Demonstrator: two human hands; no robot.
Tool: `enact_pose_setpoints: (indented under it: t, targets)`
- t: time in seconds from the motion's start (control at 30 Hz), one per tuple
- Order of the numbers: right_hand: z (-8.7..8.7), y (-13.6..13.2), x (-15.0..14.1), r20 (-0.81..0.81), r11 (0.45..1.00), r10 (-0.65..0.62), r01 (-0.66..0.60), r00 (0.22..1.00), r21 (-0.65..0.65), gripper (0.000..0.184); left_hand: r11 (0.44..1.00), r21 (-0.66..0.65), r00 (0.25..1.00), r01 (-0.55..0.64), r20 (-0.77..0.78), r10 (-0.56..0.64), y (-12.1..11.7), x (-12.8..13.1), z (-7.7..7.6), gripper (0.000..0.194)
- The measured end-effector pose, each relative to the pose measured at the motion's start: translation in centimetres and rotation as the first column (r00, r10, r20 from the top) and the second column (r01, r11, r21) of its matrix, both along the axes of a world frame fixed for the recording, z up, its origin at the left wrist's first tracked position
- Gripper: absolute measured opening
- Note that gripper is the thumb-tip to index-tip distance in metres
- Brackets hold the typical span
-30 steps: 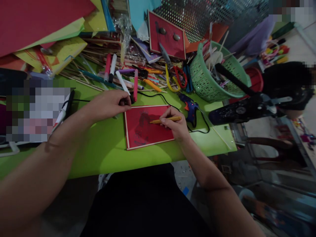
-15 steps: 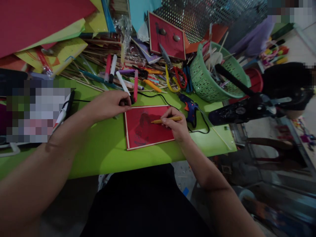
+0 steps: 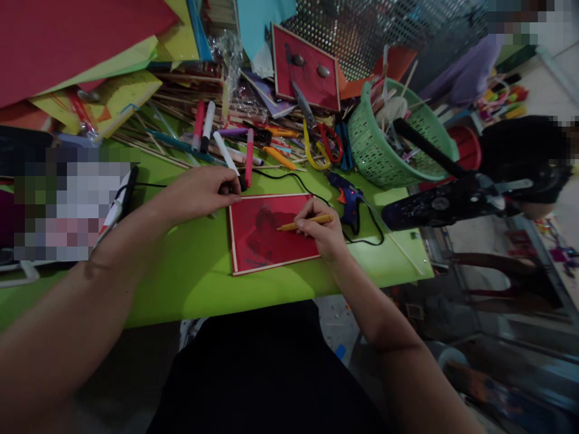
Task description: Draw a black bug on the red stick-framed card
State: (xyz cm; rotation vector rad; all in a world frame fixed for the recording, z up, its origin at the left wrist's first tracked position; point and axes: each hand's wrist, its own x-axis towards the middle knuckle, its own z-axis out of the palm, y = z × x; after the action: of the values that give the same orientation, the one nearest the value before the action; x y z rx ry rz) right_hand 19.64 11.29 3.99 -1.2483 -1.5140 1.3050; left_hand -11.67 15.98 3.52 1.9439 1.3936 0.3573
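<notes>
A red panel with thin pale wooden edging lies flat on the green table, with dark sketchy marks on its left half. My right hand is closed round a yellow-orange pen, whose tip points left at the panel's middle; I cannot tell whether it touches. At the panel's upper left corner rests my left hand, fingers curled inward and fingertips at the wooden edge. Whatever may be between those fingers is hidden. Just beyond the left fingertips lie a white marker and a pink marker.
A blue glue gun with a black cord lies right of the panel. Scissors, a green basket and another red panel stand behind. Thin sticks and coloured paper crowd the back left. A black stand juts in from the right.
The pen tip has shifted slightly downward over the panel. More dark marks show at the lower left of the drawing. My left hand has stayed in place.
</notes>
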Motion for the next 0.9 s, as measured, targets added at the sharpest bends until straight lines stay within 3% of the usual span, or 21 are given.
enact_pose_setpoints:
  t: [0.9]
  targets:
    - [-0.17,-0.01,0.22,-0.004,0.999,0.022,-0.022,1.0,0.029,0.023,1.0,-0.003,1.0,-0.001,-0.007,0.001,-0.12,0.21,0.14,0.024]
